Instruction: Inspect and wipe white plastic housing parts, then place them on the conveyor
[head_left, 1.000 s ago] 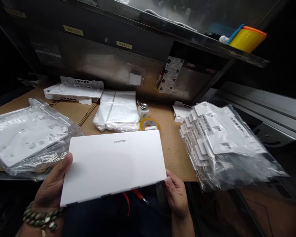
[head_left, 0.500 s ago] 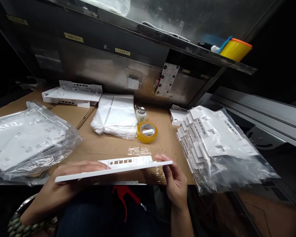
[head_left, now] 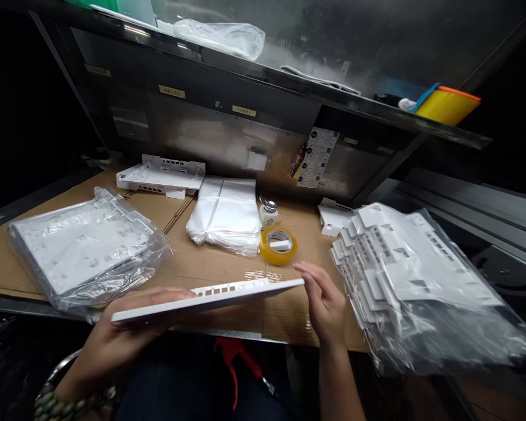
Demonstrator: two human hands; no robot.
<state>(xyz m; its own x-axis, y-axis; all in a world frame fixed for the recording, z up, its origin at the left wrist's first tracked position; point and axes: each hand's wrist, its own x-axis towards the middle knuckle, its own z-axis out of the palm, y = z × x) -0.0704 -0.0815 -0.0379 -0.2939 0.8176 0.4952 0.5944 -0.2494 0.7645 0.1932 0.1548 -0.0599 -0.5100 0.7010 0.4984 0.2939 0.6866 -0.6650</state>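
Note:
My left hand (head_left: 127, 318) grips the left end of a white plastic panel (head_left: 219, 300), fingers on top and the rest of the hand underneath. The panel is seen nearly edge-on, tilted up to the right, with a row of rectangular cutouts along its far wall. At its right end is my right hand (head_left: 326, 304), fingers stretched out and not wrapped round it; whether they touch the edge I cannot tell. Beyond the panel, a roll of yellow tape (head_left: 266, 251) lies on the cardboard-covered bench (head_left: 219, 270).
Bagged white panels lie at left (head_left: 83, 245) and in a stack at right (head_left: 403, 263). Behind are loose white housings (head_left: 162, 175), a pile of clear bags (head_left: 225, 210) and a pump bottle (head_left: 269, 216). A red air gun (head_left: 241, 359) hangs below the bench edge. A shelf (head_left: 289, 85) crosses above.
My right hand has loosened from the panel's right end, its fingers now straighter. The left hand keeps its grip. The camera view has shifted, so the bench appears further right and lower.

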